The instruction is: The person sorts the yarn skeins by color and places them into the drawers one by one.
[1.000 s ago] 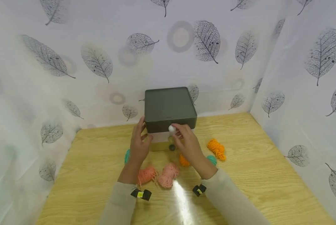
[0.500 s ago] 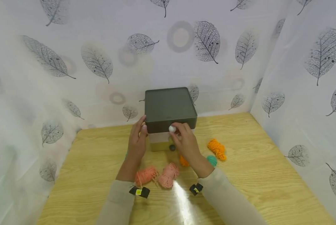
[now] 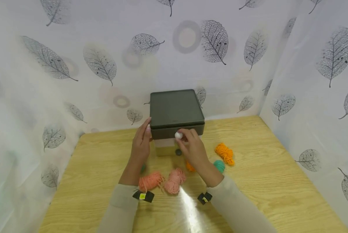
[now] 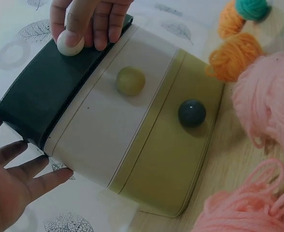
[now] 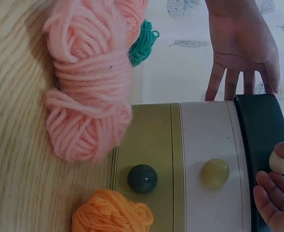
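A small box of three stacked drawers (image 3: 176, 106) stands against the back wall, with a dark green top drawer (image 4: 40, 87), a white middle drawer (image 4: 93, 121) and an olive bottom drawer (image 4: 156, 154). My right hand (image 3: 193, 147) pinches the round white knob (image 4: 70, 46) of the top drawer between thumb and fingers. That drawer's front juts slightly forward, leaving a thin gap under the top. Along the box's left side my left hand (image 3: 140, 142) rests with extended fingers. Below the white knob sit an olive knob (image 5: 215, 174) and a dark knob (image 5: 142, 179).
Yarn lies on the wooden table (image 3: 89, 181) before the box: a coral skein (image 3: 150, 181), a pink skein (image 3: 174, 181), an orange bundle (image 3: 224, 154), a green ball (image 3: 219, 166) and another orange bundle (image 5: 112, 212). Leaf-patterned sheets (image 3: 104, 97) hang behind and at the sides.
The top drawer has come slightly forward, with my right hand still on its knob. My left hand has shifted a little left and its fingers have straightened along the box's side.
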Action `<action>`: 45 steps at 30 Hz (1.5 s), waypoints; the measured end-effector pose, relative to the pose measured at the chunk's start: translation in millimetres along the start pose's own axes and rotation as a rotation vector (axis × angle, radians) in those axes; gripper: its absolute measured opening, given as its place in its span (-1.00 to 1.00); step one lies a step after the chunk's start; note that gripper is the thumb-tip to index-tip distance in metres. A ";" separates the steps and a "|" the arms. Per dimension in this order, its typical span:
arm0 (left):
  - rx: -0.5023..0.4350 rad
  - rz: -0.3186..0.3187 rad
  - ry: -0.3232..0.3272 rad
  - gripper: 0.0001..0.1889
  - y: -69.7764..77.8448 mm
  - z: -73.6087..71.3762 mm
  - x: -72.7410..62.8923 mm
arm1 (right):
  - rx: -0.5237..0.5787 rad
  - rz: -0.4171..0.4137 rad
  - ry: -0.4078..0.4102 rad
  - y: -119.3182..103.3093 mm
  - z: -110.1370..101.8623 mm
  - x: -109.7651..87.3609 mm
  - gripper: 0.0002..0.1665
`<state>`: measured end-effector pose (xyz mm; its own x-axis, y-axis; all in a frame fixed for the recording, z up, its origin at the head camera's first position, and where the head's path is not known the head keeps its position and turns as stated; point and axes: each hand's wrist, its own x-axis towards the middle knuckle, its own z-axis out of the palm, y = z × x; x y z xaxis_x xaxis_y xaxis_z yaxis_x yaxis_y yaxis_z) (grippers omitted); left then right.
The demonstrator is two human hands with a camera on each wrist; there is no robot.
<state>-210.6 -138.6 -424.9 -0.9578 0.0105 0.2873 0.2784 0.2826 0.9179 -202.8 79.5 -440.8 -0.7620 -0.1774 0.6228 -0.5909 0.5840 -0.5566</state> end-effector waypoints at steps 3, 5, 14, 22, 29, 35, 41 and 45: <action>-0.018 0.014 0.000 -0.52 -9.8 0.1 1.9 | 0.003 0.004 0.000 -2.9 -2.2 -3.9 -0.64; -0.027 0.022 0.000 -0.52 -12.2 -0.3 1.6 | 0.003 0.002 0.004 -4.8 -3.6 -6.6 -0.63; -0.042 0.024 -0.029 -0.52 -5.3 -2.2 -1.4 | -0.004 -0.027 0.025 -10.7 -8.5 -16.3 -0.65; -0.052 0.023 -0.031 -0.52 -11.3 -2.2 0.0 | 0.002 -0.029 0.029 -14.6 -12.1 -24.4 -0.61; -0.053 0.039 -0.035 -0.52 -13.1 -2.5 -0.2 | -0.016 -0.029 0.026 -17.8 -14.8 -30.7 -0.59; -0.046 0.040 -0.031 -0.52 -13.4 -2.1 -0.6 | -0.020 -0.017 0.024 -20.7 -18.0 -33.9 -0.59; -0.009 0.045 -0.021 -0.52 -13.0 -1.0 0.0 | 0.003 -0.028 0.010 -18.4 -20.3 -39.2 -0.55; -0.010 0.020 -0.040 -0.49 -1.0 -1.6 -2.3 | 0.045 -0.030 0.012 -14.1 -24.2 -47.9 -0.55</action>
<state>-208.6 -140.4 -426.1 -0.9542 0.0539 0.2943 0.2976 0.2722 0.9151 -151.6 98.9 -449.5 -0.7408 -0.1841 0.6460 -0.6246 0.5427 -0.5616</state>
